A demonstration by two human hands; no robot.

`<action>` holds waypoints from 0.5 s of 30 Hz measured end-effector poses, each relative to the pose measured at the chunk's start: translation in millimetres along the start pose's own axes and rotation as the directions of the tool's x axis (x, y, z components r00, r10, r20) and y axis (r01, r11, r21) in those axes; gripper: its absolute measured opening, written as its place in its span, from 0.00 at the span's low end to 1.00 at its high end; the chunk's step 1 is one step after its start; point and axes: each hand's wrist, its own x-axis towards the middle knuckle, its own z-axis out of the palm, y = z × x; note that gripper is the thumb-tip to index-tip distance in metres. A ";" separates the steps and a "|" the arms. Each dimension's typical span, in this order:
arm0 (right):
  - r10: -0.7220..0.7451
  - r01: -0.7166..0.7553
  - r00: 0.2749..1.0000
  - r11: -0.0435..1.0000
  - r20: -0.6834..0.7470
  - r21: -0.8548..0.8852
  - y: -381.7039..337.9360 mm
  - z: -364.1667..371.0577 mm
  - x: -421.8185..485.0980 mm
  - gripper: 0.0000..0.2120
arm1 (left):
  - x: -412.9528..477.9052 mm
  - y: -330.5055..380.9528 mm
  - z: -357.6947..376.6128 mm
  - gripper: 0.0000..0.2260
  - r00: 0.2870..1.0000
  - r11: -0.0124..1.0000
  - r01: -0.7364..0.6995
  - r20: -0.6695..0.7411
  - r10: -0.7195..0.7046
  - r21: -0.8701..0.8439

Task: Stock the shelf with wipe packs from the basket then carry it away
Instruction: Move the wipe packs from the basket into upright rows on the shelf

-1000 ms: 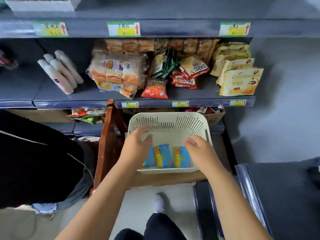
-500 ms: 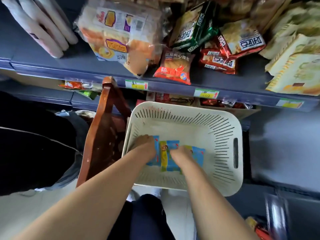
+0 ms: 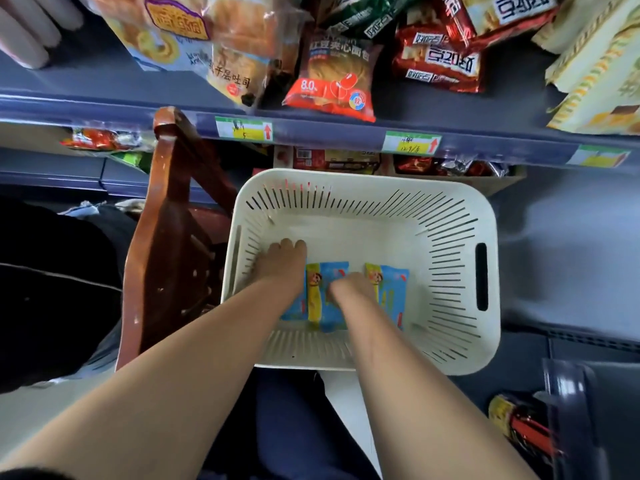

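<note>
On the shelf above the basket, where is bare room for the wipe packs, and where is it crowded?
Bare shelf lies between the white tubes at left and the bread bag; a narrower gap sits between the red bun pack and the yellow packets along the front edge. The middle is crowded with overlapping snack packs.

Basket (image 3: pixel 491 271): round both sets of fingers, below the shelf (image 3: pixel 346 128).
Wipe packs (image 3: pixel 393 289): side by side in the basket, under the fingers.
Left fingers (image 3: pixel 291 244): near the basket's left wall.
Right fingers (image 3: pixel 341 287): just right of left fingers.
Snack bags (image 3: pixel 332 81): on the shelf, beyond the fingers.
Chair (image 3: pixel 166 220): left of left fingers, beside the basket.
</note>
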 end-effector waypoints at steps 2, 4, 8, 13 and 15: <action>0.003 0.003 0.998 0.995 0.058 -0.104 0.7 4.5 0.7 0.12 | -0.7 0.5 -8.6 0.19 0.999 0.999 0.026 0.027 -0.027 0.027; -0.033 0.046 0.994 0.990 0.101 -0.131 3.0 7.0 -1.5 0.12 | -3.4 0.2 -19.5 0.17 0.998 0.998 0.045 0.043 -0.048 0.048; -0.222 0.221 0.974 0.975 -0.045 -0.028 15.7 -7.9 -22.0 0.10 | -19.9 -4.4 -48.1 0.11 0.995 0.998 0.047 0.093 -0.043 -0.037; -0.317 0.365 0.901 0.923 -0.295 0.123 44.6 -51.8 -60.4 0.01 | -54.1 -17.4 -83.2 0.12 0.994 0.963 -0.046 -0.107 0.018 -0.267; -0.327 0.424 0.860 0.885 -0.391 0.193 59.2 -72.0 -81.5 0.02 | -69.8 -20.6 -99.9 0.11 0.983 0.912 -0.089 -0.184 0.015 -0.400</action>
